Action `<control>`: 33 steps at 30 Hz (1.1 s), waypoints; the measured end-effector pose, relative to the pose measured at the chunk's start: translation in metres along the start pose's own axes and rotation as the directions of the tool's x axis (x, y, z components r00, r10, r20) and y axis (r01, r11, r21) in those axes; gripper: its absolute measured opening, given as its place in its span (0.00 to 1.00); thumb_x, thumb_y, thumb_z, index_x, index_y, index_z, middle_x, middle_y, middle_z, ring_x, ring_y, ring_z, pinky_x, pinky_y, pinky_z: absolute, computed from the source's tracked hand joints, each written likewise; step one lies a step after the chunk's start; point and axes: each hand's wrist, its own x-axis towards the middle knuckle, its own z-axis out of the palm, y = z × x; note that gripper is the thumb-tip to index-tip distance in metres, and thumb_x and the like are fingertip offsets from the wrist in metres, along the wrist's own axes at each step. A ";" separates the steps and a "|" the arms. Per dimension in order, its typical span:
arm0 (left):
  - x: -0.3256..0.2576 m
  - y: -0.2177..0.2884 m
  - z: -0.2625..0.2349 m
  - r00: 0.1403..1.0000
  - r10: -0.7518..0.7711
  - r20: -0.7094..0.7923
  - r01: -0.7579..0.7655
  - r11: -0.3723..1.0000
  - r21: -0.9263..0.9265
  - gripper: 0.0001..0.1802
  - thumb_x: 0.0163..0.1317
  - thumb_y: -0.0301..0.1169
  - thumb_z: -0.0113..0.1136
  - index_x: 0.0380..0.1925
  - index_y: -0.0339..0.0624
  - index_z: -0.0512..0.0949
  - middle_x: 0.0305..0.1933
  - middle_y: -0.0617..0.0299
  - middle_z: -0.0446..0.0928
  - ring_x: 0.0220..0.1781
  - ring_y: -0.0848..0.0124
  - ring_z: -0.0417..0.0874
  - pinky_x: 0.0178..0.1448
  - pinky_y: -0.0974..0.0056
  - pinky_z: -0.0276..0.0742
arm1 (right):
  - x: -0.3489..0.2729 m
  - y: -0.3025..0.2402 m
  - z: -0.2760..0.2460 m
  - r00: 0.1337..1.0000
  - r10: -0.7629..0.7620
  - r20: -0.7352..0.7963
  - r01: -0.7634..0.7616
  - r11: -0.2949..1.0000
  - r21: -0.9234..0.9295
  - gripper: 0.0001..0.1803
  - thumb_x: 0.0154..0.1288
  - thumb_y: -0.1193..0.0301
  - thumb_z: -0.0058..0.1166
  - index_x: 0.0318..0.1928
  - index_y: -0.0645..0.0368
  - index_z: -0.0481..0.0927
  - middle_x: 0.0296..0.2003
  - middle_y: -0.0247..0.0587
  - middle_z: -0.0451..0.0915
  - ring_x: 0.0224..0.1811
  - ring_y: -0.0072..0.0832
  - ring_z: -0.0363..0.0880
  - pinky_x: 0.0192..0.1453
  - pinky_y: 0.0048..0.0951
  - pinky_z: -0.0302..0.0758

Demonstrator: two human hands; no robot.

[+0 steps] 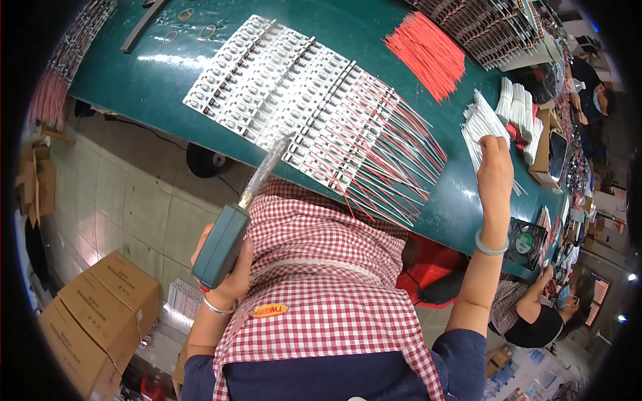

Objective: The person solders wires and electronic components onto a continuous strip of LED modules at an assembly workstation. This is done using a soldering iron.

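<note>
My left hand [231, 267] is wrapped round the green boxy handle of a tool with a foil-wrapped barrel [264, 175]. The barrel's tip reaches the near edge of a panel of white, block-like parts [267, 80] laid in rows on the bench. Red and white wires [394, 160] stick out from the panel's right-hand rows. Over a loose pile of white wires [473, 123], my right hand [495, 164] has its fingers curled and pressed together on the strands; its fingertips are partly hidden.
Red wires [428, 53] lie fanned out on the green bench [154, 80]. Bundled white wires [515, 100] and an open carton [552, 150] stand to the right, near a black fan [525, 242]. Cartons [100, 321] are stacked at lower left. A co-worker [542, 307] sits at right.
</note>
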 end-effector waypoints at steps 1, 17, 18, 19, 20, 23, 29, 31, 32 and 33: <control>0.000 0.000 0.001 1.000 -0.001 -0.001 0.001 1.000 0.000 0.13 0.55 0.19 0.69 0.41 0.30 0.83 0.39 0.50 0.82 0.36 0.61 0.84 0.40 0.64 0.80 | 0.003 -0.007 -0.009 0.996 -0.045 0.075 0.050 0.996 -0.075 0.10 0.57 0.84 0.51 0.40 0.61 0.77 0.37 0.49 0.77 0.41 0.50 0.79 0.42 0.45 0.77; -0.011 0.019 -0.001 0.940 -0.338 0.057 0.332 0.857 -0.395 0.23 0.64 0.19 0.65 0.60 0.31 0.77 0.47 0.56 0.83 0.31 0.77 0.78 0.35 0.69 0.74 | 0.007 -0.130 -0.025 0.962 -0.195 -0.190 0.256 0.884 0.390 0.14 0.54 0.85 0.55 0.43 0.61 0.81 0.39 0.46 0.79 0.40 0.44 0.80 0.42 0.42 0.78; -0.008 0.021 -0.001 0.938 -0.341 0.069 0.338 0.846 -0.413 0.24 0.65 0.19 0.65 0.61 0.32 0.76 0.45 0.56 0.83 0.29 0.79 0.75 0.33 0.70 0.72 | 0.002 -0.154 -0.020 0.948 -0.242 -0.206 0.311 0.837 0.450 0.15 0.52 0.85 0.57 0.43 0.62 0.82 0.38 0.46 0.79 0.40 0.44 0.80 0.42 0.41 0.78; -0.008 0.021 -0.003 0.938 -0.340 0.072 0.338 0.846 -0.413 0.24 0.65 0.19 0.65 0.61 0.32 0.76 0.45 0.56 0.83 0.29 0.79 0.75 0.33 0.70 0.72 | -0.003 -0.172 -0.012 0.936 -0.263 -0.235 0.349 0.788 0.508 0.14 0.53 0.83 0.58 0.42 0.61 0.82 0.38 0.45 0.80 0.39 0.42 0.80 0.41 0.39 0.78; -0.010 0.018 -0.006 0.954 -0.288 0.087 0.301 0.899 -0.317 0.22 0.65 0.20 0.66 0.59 0.31 0.78 0.45 0.56 0.84 0.30 0.77 0.78 0.34 0.69 0.74 | -0.006 -0.191 -0.007 0.929 -0.264 -0.258 0.366 0.758 0.540 0.12 0.54 0.81 0.58 0.41 0.61 0.82 0.37 0.43 0.79 0.39 0.39 0.80 0.41 0.37 0.78; -0.007 0.017 -0.004 0.982 -0.161 0.101 0.172 0.979 -0.110 0.17 0.61 0.20 0.68 0.51 0.31 0.82 0.43 0.54 0.85 0.36 0.68 0.84 0.41 0.65 0.80 | -0.018 -0.219 0.012 0.933 -0.245 -0.265 0.357 0.731 0.582 0.16 0.52 0.82 0.60 0.44 0.63 0.83 0.36 0.41 0.79 0.37 0.37 0.78 0.39 0.36 0.76; -0.006 0.017 -0.003 0.992 -0.050 0.117 0.049 0.999 0.012 0.13 0.53 0.19 0.71 0.40 0.29 0.83 0.41 0.48 0.84 0.39 0.59 0.88 0.44 0.62 0.83 | -0.025 -0.229 0.025 0.932 -0.222 -0.286 0.349 0.759 0.549 0.16 0.51 0.82 0.61 0.44 0.65 0.83 0.36 0.41 0.79 0.37 0.36 0.77 0.38 0.35 0.76; -0.001 0.021 -0.002 0.992 -0.041 0.117 0.040 0.999 0.010 0.12 0.53 0.18 0.70 0.39 0.29 0.83 0.41 0.49 0.84 0.39 0.59 0.88 0.43 0.62 0.83 | -0.025 -0.230 0.026 0.925 -0.243 -0.291 0.368 0.763 0.532 0.17 0.51 0.79 0.58 0.45 0.67 0.82 0.37 0.42 0.78 0.39 0.36 0.76 0.40 0.35 0.75; 0.000 0.023 -0.001 0.992 -0.024 0.125 0.021 0.999 0.026 0.12 0.52 0.18 0.70 0.38 0.29 0.83 0.41 0.49 0.83 0.38 0.59 0.87 0.42 0.62 0.83 | -0.024 -0.230 0.024 0.927 -0.249 -0.281 0.366 0.768 0.526 0.17 0.51 0.80 0.58 0.44 0.67 0.82 0.37 0.42 0.78 0.39 0.37 0.76 0.40 0.35 0.75; 0.002 0.025 0.000 0.991 -0.006 0.132 0.001 0.999 0.041 0.12 0.52 0.17 0.70 0.38 0.29 0.83 0.40 0.49 0.83 0.37 0.59 0.87 0.41 0.63 0.83 | -0.024 -0.230 0.023 0.928 -0.256 -0.271 0.365 0.773 0.519 0.17 0.51 0.80 0.58 0.44 0.67 0.82 0.37 0.42 0.77 0.38 0.37 0.76 0.40 0.35 0.75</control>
